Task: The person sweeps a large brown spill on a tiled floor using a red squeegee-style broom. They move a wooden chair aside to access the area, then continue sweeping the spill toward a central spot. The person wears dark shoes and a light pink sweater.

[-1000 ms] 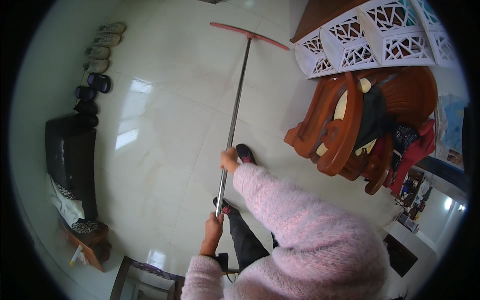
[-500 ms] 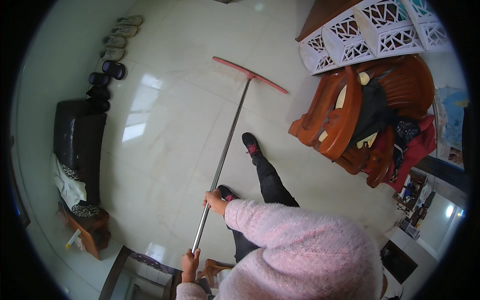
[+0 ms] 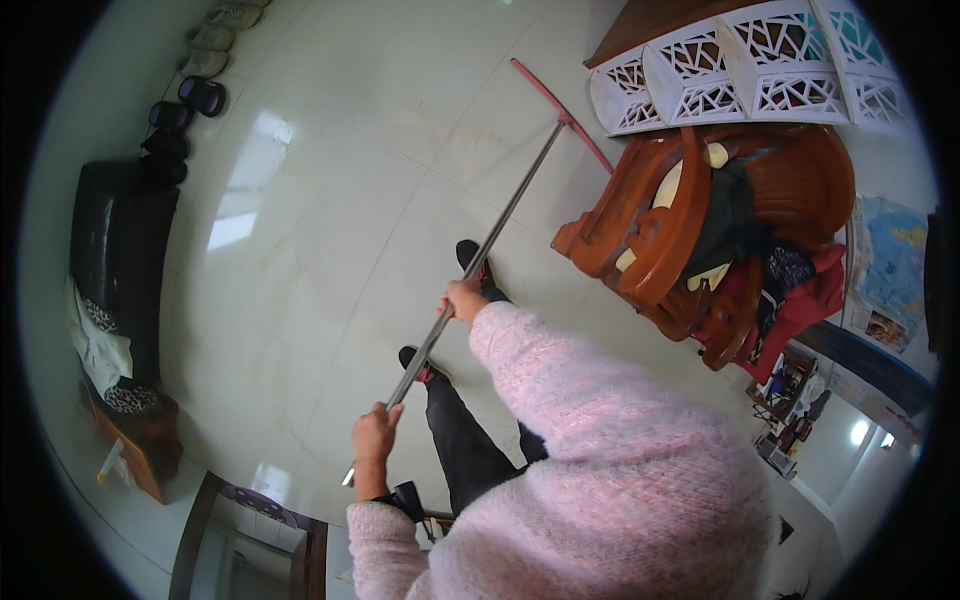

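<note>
I hold a floor squeegee (image 3: 505,212) with a long metal pole and a thin red head, slanting from lower left to upper right. My right hand (image 3: 463,299) wraps round the pole near its middle. Lower down, my left hand (image 3: 374,436) is closed round it too, and the pole's end sticks out below that hand. The red head rests on the shiny tiled floor (image 3: 300,250), its near end close beside a carved wooden chair (image 3: 660,240). Both my feet, in dark shoes, stand by the pole.
Dark cloth and red fabric lie on the wooden chair. Behind it stands a white lattice panel (image 3: 700,90). Along the left wall are several shoes (image 3: 203,95), a black padded bench (image 3: 125,265) and a small wooden stool (image 3: 140,450). A dark-framed doorway (image 3: 190,535) is at lower left.
The squeegee head has swung right toward the wooden chair and turned steeper. Both hands have moved up in view with the pole, whose end now shows below my left hand. My view has shifted.
</note>
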A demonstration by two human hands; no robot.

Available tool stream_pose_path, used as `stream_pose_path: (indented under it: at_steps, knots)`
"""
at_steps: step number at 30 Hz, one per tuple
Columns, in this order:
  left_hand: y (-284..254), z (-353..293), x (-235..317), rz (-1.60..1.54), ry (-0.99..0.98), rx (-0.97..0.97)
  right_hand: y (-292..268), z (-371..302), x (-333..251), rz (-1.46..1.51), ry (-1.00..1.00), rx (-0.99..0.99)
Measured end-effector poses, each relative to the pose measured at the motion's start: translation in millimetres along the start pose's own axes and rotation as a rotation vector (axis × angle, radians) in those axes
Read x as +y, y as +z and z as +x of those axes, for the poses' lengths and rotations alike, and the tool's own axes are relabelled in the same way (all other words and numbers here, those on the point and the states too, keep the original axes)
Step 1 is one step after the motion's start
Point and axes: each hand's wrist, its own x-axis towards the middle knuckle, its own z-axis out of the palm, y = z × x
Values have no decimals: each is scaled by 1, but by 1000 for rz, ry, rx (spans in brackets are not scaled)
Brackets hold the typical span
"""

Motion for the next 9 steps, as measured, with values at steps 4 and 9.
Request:
stream_pose_path:
  at_steps: [4, 9]
  knots:
    - [-27, -82, -101, 50, -99, 81, 53, -54, 130, 44, 10, -93]
    - [-54, -199, -210, 188, -361, 90, 119, -143, 269, -57, 195, -91]
